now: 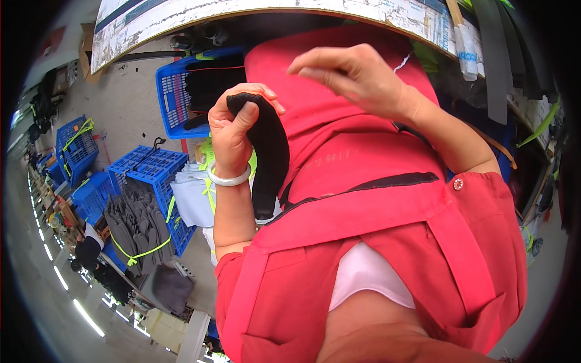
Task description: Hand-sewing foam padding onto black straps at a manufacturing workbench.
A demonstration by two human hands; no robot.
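Note:
A black fabric strip [269,151] is gripped in my left hand [233,124], which has a pale bangle [229,175] at its wrist. The thumb presses the strip's upper end against the curled fingers, and the rest hangs down in a curve over my red apron [339,154]. My right hand [357,75] is raised to the right of the strip and apart from it. Its fingers are bent and slightly blurred, with a gap between thumb and forefinger and nothing visible in them. A short white thread [402,63] lies on the apron beside that hand.
The worn tabletop [242,11] edges the far side. A blue basket [175,100] with black pieces stands left of the apron. Further left are more blue crates [148,158], a tied bundle of grey pieces [138,224] and white stacks [192,196]. Dark strips [491,66] hang at far right.

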